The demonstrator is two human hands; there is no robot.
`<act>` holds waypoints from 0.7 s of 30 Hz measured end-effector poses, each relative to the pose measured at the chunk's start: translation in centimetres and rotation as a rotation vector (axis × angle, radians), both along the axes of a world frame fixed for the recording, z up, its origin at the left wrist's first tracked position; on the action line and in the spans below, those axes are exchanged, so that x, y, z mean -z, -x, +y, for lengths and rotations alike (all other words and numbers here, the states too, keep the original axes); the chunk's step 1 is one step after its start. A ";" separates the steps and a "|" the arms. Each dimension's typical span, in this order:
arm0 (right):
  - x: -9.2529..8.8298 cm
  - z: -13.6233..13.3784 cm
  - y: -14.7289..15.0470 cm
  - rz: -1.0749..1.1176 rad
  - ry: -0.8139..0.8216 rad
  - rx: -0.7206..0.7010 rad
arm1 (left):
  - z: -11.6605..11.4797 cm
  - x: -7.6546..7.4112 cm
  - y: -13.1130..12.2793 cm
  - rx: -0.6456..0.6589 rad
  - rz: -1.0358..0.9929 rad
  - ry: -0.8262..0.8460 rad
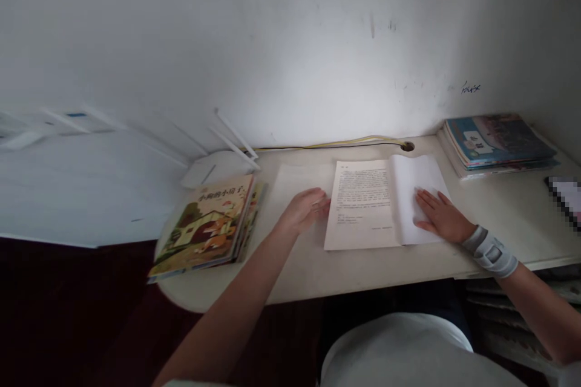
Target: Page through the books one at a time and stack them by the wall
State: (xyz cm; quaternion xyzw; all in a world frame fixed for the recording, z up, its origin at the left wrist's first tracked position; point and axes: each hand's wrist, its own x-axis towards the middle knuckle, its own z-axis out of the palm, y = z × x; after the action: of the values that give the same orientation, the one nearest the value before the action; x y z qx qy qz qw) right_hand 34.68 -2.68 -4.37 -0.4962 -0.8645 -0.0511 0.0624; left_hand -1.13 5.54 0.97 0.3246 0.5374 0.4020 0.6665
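Observation:
An open book [363, 202] with printed text lies on the white desk [508, 217] in front of me. My right hand [439, 215] rests flat on its blank right page, fingers stretched out; a grey wrist band sits on that arm. My left hand [305, 208] lies at the book's left edge, fingers loosely curled and touching the page edge and the loose white sheet [295, 184] beside it. Neither hand holds anything.
A stack of picture books [206, 227] lies at the desk's left corner. Another stack of books [497, 142] sits at the back right. A white router with antennas [218, 160] stands by the wall. Cables [336, 144] run into a desk hole [407, 146].

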 end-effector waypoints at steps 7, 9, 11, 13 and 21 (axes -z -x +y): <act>0.9 0.2 -0.2 0.023 -0.025 -0.007 | 1.1 0.8 0.4 0.051 0.033 0.049; 1.0 0.2 -0.3 0.023 -0.026 -0.011 | 0.9 0.9 0.1 0.108 0.009 0.089; 1.0 0.2 -0.3 0.025 -0.028 -0.012 | 0.6 0.7 -0.7 0.201 -0.008 0.106; 1.0 0.2 -0.2 0.027 -0.024 -0.009 | 0.2 0.5 -1.7 0.284 -0.006 0.024; 0.7 0.2 -0.2 0.032 0.024 0.001 | -0.6 2.2 -3.9 0.310 0.642 -0.692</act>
State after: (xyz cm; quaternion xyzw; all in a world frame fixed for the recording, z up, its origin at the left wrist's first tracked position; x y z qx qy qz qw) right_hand 34.87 -2.44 -5.03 -0.4982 -0.8636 -0.0331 0.0703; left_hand 2.79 4.95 -1.20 0.7103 0.4959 0.3327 0.3727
